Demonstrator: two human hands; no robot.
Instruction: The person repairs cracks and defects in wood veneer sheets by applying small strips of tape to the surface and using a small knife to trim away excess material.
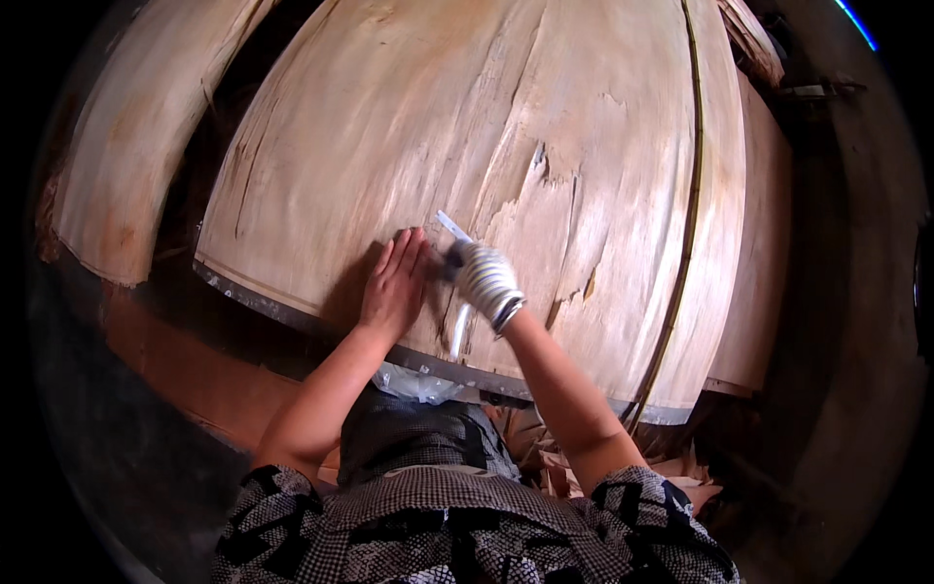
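A large sheet of pale wood veneer point(389, 146) lies before me, with splits, ragged holes and lifted grain. My left hand point(394, 277), bare, rests flat on it with its fingers stretched out. Just to the right is my right hand point(482, 277) in a white striped glove with dark fingertips. Its fingers are curled and partly blurred, so what they hold is hidden. A narrow white strip point(451, 226) sticks out beyond that hand. Below the hand, a second white strip point(459, 331) lies along a crack near the sheet's front edge.
A long dark split point(693, 156) runs down the sheet's right side. Another veneer piece point(126, 185) lies at the left, across a dark gap. Clear plastic point(418, 383) hangs at the front edge. Torn veneer scraps point(555, 467) lie below on the right.
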